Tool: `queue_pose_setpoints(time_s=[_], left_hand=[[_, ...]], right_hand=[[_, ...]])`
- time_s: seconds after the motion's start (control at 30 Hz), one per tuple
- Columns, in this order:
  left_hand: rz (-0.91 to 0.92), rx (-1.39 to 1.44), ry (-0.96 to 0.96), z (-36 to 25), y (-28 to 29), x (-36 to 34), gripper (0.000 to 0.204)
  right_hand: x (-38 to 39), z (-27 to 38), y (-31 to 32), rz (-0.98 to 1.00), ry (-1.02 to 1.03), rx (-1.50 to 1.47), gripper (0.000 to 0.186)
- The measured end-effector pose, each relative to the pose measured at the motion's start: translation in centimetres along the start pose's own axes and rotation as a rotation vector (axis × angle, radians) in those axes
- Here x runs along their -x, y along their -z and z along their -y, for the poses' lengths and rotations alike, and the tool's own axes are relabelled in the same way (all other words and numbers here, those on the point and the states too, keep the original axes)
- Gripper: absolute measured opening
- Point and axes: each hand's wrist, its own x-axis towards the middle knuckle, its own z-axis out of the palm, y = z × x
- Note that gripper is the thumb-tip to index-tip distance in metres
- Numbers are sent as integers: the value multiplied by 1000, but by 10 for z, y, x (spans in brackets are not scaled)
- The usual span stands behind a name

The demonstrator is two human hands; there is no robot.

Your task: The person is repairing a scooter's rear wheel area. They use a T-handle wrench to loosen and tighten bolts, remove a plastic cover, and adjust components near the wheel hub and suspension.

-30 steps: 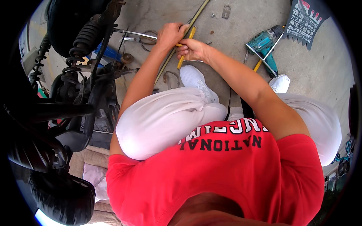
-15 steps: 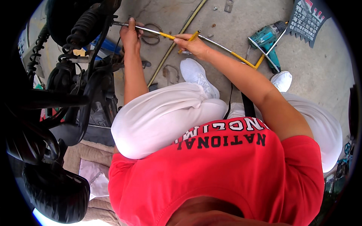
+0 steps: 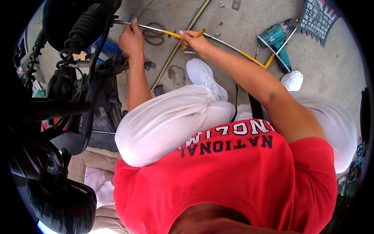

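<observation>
My left hand (image 3: 131,42) is closed on the silver end of a long yellow-and-silver rod (image 3: 156,28), close to the dark suspension parts at left. The rod's tip reaches those parts; whether it engages anything I cannot tell. My right hand (image 3: 194,42) is closed on the yellow handle (image 3: 200,33) crossing the rod. Another silver-and-yellow bar (image 3: 230,46) runs rightward from there toward a teal cordless drill (image 3: 278,39). Beneath my hands lie a long olive strip (image 3: 171,56), looped metal pieces (image 3: 155,37) and a grey clamp-like piece (image 3: 177,76).
A vehicle's black frame with coil springs (image 3: 80,35) fills the left side. A blue object (image 3: 93,50) sits behind it. A dark, notched printed panel (image 3: 319,19) lies at top right on the concrete floor (image 3: 331,66). A quilted mat (image 3: 76,165) is at lower left.
My left hand has moved up and left from beside my right hand to the rod's end by the vehicle. My right hand has shifted slightly up and left.
</observation>
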Motion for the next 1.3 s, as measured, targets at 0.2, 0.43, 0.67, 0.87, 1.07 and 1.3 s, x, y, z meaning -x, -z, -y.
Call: queue_pose_setpoints(time_s=[0.2,0.43,0.67,0.87,1.07,1.3], left_hand=[[300,264,-749,-56,-61,53,23],[673,19,-640,-65,-65,40,34],[636,-33,-481,-77,-75,39,43],[839,-147,-281,-84,-80,26,50],[859,-160,-271,-86,-74,27,54],[458,371,-504,-89,-31,37,27]], right_hand=[[5,-10,-3,-134,293,196,22],[-12,-11,-4,-126,106,-151,18],[-19,-7,-2,-21,-85,-447,16],[-26,-4,15,229,-255,-510,17],[-7,20,1,170,-299,-435,20],[10,42,7,316,-272,-361,26]])
